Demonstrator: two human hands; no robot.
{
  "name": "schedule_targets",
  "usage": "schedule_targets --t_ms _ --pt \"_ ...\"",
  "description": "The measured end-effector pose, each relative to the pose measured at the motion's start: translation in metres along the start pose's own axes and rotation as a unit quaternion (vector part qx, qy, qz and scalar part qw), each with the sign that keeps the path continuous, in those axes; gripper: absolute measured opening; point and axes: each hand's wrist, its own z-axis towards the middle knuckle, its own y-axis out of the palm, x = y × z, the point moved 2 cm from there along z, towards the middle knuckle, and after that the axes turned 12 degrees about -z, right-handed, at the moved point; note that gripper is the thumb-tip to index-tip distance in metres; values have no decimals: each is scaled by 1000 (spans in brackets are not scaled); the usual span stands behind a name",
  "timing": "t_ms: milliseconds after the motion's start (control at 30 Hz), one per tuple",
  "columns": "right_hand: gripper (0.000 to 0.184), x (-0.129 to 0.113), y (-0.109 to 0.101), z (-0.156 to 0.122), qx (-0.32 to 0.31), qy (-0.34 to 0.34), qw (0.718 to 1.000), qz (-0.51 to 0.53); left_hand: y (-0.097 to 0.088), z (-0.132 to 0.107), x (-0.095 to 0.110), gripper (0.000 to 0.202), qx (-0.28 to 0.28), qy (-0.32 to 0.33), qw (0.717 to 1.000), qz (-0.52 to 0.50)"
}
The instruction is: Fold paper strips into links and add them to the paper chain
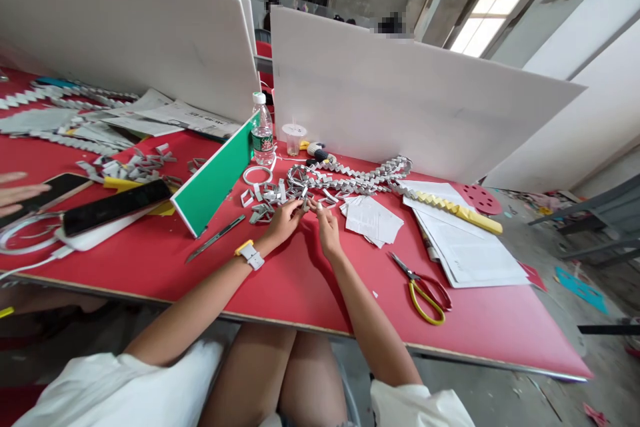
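My left hand (284,223) and my right hand (327,230) meet above the red table, thumbs and fingertips pinched together. Between them is a small folded paper strip (305,203), mostly covered by the fingers. Loose folded paper links (263,212) lie in a pile just beyond my left hand. Behind both hands stretches a zigzag chain of folded paper (350,180). Cut paper sheets (374,220) with printing lie right of my right hand. A utility knife (217,238) rests left of my left wrist, and scissors (424,290) with red and yellow handles lie at the right.
A green divider (217,177) stands to the left, beside a water bottle (262,137) and a plastic cup (293,139). White panels (400,93) close off the back. Phones (117,207) and another person's hand (13,193) are at far left; white papers (475,257) lie right.
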Motion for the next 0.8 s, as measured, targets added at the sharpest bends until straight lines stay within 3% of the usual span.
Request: schedule_targets --t_ms 200,400,633,733,800 --pt "27 4 -15 7 57 -8 996 -67 3 0 -4 30 -24 49 998 38" --pt "18 7 -16 11 22 -9 993 -113 -2 0 0 29 -27 11 999 15" --pt "21 5 -24 16 -51 -7 986 -158 0 -1 4 28 -60 -22 997 -37" --pt "26 -1 -34 17 -22 -41 946 -320 -4 0 3 23 -40 -27 999 17" --pt "44 -7 -42 17 21 -46 882 -468 -12 3 1 21 16 -52 995 78"
